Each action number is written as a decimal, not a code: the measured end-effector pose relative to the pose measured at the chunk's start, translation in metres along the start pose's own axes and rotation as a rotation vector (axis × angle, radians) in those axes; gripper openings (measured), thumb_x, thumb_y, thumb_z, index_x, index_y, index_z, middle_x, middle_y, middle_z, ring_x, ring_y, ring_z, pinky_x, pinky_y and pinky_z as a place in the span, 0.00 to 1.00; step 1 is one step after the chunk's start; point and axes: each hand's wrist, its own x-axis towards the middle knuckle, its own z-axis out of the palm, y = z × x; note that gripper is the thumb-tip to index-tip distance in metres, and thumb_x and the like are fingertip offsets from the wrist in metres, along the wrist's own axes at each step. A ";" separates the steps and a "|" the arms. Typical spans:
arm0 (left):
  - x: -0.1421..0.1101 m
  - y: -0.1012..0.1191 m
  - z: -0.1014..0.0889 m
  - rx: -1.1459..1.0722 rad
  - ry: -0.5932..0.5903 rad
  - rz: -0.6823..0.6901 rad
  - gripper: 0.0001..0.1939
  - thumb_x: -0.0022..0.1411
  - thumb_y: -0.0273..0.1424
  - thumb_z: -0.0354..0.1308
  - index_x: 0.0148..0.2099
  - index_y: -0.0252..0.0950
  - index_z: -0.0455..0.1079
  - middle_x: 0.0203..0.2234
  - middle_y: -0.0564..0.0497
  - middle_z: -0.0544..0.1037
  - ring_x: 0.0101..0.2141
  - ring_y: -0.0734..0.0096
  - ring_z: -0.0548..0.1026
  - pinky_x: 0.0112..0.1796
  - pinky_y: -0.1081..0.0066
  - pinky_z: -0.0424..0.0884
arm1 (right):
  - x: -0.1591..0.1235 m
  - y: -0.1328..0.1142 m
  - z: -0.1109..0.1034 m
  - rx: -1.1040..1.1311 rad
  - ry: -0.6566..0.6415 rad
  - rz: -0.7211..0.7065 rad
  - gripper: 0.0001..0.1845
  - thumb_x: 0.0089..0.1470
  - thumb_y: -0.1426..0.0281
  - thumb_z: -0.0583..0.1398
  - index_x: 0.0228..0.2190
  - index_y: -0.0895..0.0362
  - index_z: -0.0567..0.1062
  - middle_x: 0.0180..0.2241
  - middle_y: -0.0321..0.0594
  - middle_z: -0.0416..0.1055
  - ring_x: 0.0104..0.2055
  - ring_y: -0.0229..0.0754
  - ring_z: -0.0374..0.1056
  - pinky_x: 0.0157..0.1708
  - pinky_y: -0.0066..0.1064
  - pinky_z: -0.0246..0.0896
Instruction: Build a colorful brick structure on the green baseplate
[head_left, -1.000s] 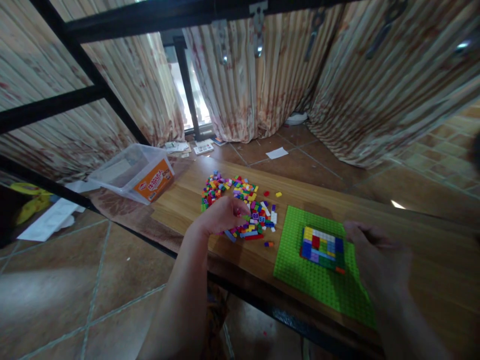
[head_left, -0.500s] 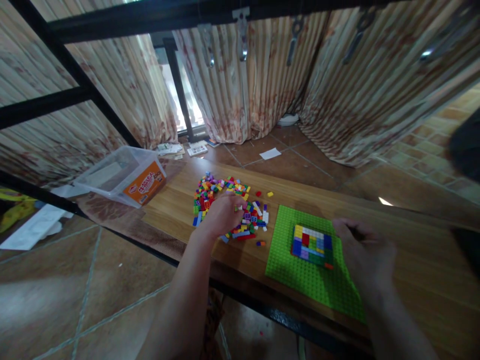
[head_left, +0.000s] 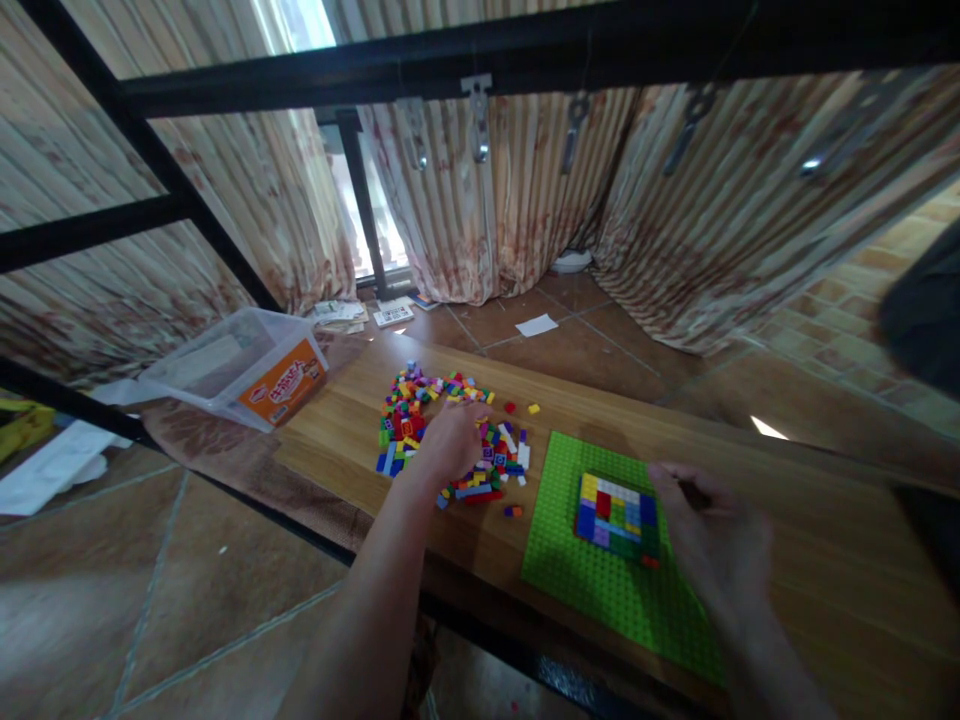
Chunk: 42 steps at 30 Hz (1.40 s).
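My left hand [head_left: 452, 440] is over a pile of small coloured toy bricks [head_left: 403, 425], fingers pointing down among them. Its fingertips are mostly hidden, so I cannot tell what they grip. On the right, a green studded baseplate [head_left: 551, 540] carries a low rectangular build of bricks [head_left: 619, 515] in white, blue, yellow, red and green. My right hand [head_left: 712, 530] hovers at the right side of that build with its fingers curled in and thumb close to the index finger. Whatever it may hold is not visible.
A clear plastic box [head_left: 240, 365] with an orange label stands at the table's left end. Loose red [head_left: 510, 407] and yellow bricks [head_left: 534, 408] lie behind the baseplate. A black metal frame [head_left: 420, 75] with hanging hooks crosses above the wooden table [head_left: 825, 560].
The camera view has tilted up slightly, so everything sits lower. My left hand stays in the brick pile with a small shift of the fingers. My right hand remains beside the build.
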 end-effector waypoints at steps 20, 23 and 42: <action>-0.006 -0.035 -0.028 -0.108 0.228 -0.383 0.15 0.59 0.24 0.52 0.45 0.37 0.77 0.36 0.47 0.81 0.37 0.66 0.77 0.41 0.70 0.71 | -0.002 0.000 -0.001 -0.083 -0.097 0.032 0.20 0.48 0.51 0.58 0.30 0.54 0.78 0.31 0.42 0.77 0.32 0.48 0.71 0.32 0.38 0.63; -0.005 -0.034 -0.024 -0.081 0.166 -0.346 0.14 0.59 0.24 0.53 0.43 0.38 0.77 0.35 0.49 0.81 0.37 0.67 0.77 0.41 0.71 0.71 | -0.001 0.002 0.001 -0.110 -0.114 0.010 0.20 0.49 0.52 0.58 0.31 0.53 0.78 0.33 0.42 0.77 0.33 0.49 0.71 0.31 0.37 0.63; 0.001 -0.018 -0.012 -0.068 0.089 -0.079 0.11 0.56 0.26 0.55 0.41 0.35 0.75 0.34 0.47 0.80 0.35 0.64 0.76 0.40 0.67 0.71 | 0.004 0.003 -0.010 -0.007 0.027 -0.130 0.14 0.53 0.58 0.59 0.28 0.56 0.78 0.29 0.40 0.75 0.30 0.41 0.70 0.31 0.32 0.63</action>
